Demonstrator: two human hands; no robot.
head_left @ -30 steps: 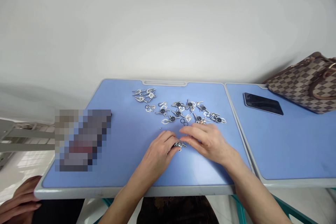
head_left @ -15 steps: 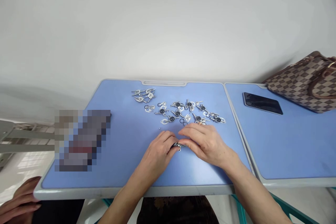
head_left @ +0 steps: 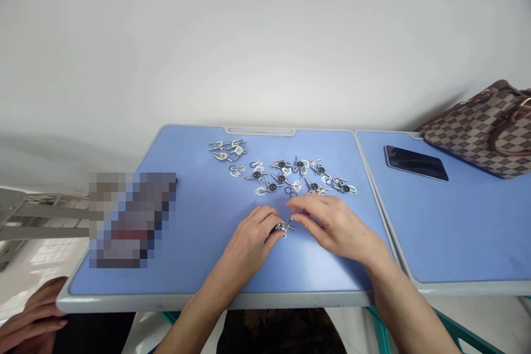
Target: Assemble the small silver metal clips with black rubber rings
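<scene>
My left hand (head_left: 258,234) is closed on a small silver metal fitting (head_left: 284,227), pinching it between thumb and fingers low over the blue table. A thin pin sticks out of its right side. My right hand (head_left: 326,221) is at the fitting's right, thumb and forefinger pinched at a tiny silver piece (head_left: 292,219); its shape is mostly hidden by the fingers. Beyond the hands lie several fittings with round black discs (head_left: 281,178), mixed with flat silver plates (head_left: 261,192) and dark rings (head_left: 288,191).
A group of silver fittings (head_left: 228,150) lies at the far left of the blue table (head_left: 199,243). One tiny part (head_left: 253,202) sits alone. Rightward, a phone (head_left: 417,163) and checkered handbag (head_left: 468,135) rest on a second table. A pixelated object (head_left: 136,221) and another person's hand (head_left: 37,315) are left.
My right thumb and forefinger have drawn slightly up and right from the fitting, showing more of it and a tiny piece at their tips. My left hand stays in place.
</scene>
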